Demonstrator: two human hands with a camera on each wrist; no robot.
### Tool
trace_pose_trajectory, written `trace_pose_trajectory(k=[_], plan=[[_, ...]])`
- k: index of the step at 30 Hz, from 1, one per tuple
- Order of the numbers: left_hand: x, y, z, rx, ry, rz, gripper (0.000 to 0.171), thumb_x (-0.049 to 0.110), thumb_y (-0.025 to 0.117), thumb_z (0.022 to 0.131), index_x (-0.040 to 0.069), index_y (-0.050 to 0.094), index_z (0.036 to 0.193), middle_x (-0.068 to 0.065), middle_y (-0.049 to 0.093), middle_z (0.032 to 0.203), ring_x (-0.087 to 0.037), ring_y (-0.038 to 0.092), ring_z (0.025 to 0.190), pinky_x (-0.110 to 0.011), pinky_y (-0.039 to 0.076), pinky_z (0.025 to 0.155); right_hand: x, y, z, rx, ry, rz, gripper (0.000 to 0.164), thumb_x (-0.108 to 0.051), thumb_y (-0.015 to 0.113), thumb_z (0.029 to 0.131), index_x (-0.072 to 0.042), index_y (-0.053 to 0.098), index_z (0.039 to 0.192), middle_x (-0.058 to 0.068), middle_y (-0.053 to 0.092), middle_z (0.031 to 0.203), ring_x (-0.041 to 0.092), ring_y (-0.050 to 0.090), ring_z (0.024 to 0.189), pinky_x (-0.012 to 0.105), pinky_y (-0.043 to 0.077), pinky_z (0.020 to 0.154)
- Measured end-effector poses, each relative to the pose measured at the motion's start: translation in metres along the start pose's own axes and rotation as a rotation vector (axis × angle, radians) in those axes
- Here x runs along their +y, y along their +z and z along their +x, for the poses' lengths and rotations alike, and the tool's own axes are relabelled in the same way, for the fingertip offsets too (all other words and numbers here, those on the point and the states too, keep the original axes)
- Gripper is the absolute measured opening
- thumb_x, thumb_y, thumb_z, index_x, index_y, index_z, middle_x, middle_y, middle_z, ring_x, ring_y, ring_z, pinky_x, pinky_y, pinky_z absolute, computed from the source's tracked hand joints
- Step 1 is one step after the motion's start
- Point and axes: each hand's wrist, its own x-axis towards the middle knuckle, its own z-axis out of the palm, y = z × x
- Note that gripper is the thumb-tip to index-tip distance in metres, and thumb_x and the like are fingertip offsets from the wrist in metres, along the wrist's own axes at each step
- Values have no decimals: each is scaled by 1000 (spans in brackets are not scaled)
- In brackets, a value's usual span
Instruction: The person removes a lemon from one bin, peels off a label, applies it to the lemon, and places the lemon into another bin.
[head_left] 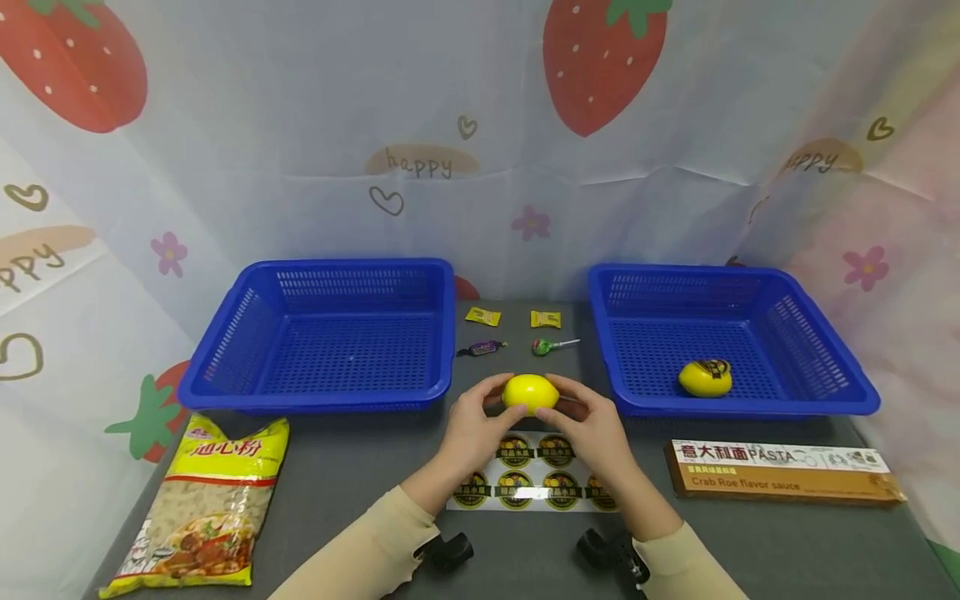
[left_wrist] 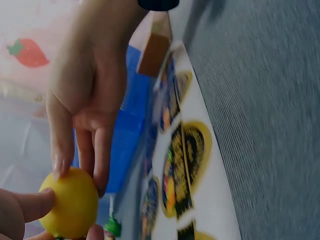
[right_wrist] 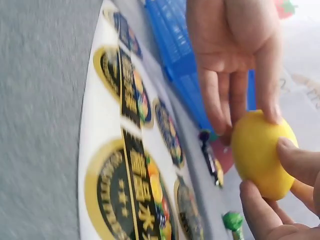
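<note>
Both hands hold one yellow lemon (head_left: 531, 393) between them, above the far edge of a sticker sheet (head_left: 536, 493). My left hand (head_left: 474, 425) grips its left end, thumb in front. On the right end, my right hand (head_left: 594, 427) grips it the same way. In the left wrist view the lemon (left_wrist: 72, 202) shows a plain side, pinched by thumbs and fingertips. No sticker shows on this lemon (right_wrist: 262, 154) in the right wrist view either. The sheet carries rows of round black and gold fruit stickers (right_wrist: 127, 192).
A blue basket (head_left: 446, 333) stands at back left. Another blue basket (head_left: 600, 342) at back right holds a lemon (head_left: 705, 379) with a sticker. Between them lie yellow packets (head_left: 546, 319), a purple candy (head_left: 483, 347) and a lollipop (head_left: 543, 347). A macaroni bag (head_left: 206, 508) and pasta box (head_left: 783, 473) flank the hands.
</note>
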Motion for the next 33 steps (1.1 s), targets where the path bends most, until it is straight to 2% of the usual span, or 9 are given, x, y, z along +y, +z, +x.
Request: trace_pose_trajectory(k=[5,13,19,26,33], plan=[[-11,1,14,-45,-45,-19,51,21,73,95,10,56,141,-13,64,133,-31,62,121,-47,54,100,9,-3,13,-26,71,-11,55,-26,76,92,-17,58,143,8,59,141,27,63,124,37,58,94],[-18,3,31,-78,-68,-27,52,17,72,95,3,55,142,-17,64,130,-30,65,115,-42,55,97,17,-1,24,-17,94,-53,53,-22,75,92,-16,58,142,13,59,141,31,62,124,42,54,100],[-23,4,33,-85,-108,-18,51,17,73,94,4,56,140,-16,65,129,-29,65,115,-42,54,98,22,1,28,-33,106,-96,53,-21,73,94,-15,56,143,12,61,139,30,62,123,44,53,101],[-26,2,33,-65,-98,21,51,17,73,94,4,56,141,-15,64,130,-29,62,117,-44,52,101,25,3,29,-36,45,-171,55,-22,75,93,-13,56,144,11,63,137,28,61,123,47,51,103],[-24,1,31,-74,-111,41,57,20,77,90,5,55,141,-15,63,131,-31,60,119,-47,50,103,20,5,26,-15,41,-226,55,-19,76,92,-12,57,143,11,64,135,29,61,123,48,52,102]])
